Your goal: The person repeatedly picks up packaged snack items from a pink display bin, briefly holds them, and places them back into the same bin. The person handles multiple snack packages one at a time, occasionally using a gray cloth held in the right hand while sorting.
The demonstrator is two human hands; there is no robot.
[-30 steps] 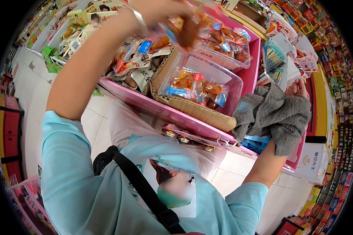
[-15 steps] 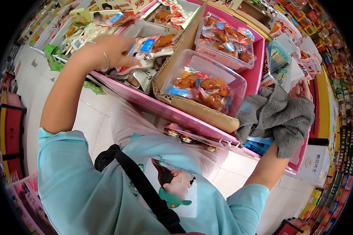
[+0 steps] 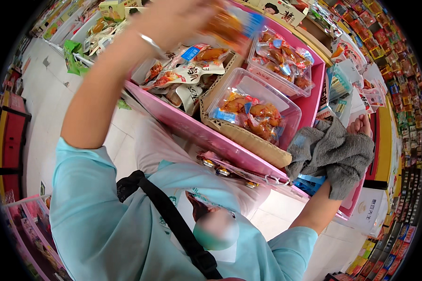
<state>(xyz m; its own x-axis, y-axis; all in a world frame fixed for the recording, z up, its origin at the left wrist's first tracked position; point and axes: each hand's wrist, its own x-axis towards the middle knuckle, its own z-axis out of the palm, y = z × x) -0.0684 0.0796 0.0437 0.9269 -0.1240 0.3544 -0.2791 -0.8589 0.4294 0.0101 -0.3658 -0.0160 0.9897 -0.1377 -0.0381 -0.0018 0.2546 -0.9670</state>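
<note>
My left hand (image 3: 176, 23) is raised over the pink bin at the top. Its fingers are closed on a vacuum-packed brown meat snack (image 3: 227, 25), blurred by motion. Below it, white and red snack packs (image 3: 187, 70) lie piled in a compartment beside a cardboard divider. Right of that divider, a clear plastic tub (image 3: 293, 112) holds several brown meat snack packs (image 3: 255, 114). Another clear tub (image 3: 293, 91) with similar packs (image 3: 283, 61) stands behind it. My right hand (image 3: 359, 125) is curled closed at the right; a grey towel (image 3: 335, 150) hangs over that forearm and wrist.
The pink bin's front edge (image 3: 192, 124) runs across before my legs, with a cardboard divider (image 3: 248, 140) inside. Boxes and tubs (image 3: 342, 89) stand at the right. A green bag (image 3: 75, 56) hangs at the far left. Snack shelves (image 3: 408, 93) line the right side.
My left hand has moved up and to the right from the left compartment, now carrying a brown meat snack pack. My right hand and the towel stay in nearly the same place.
</note>
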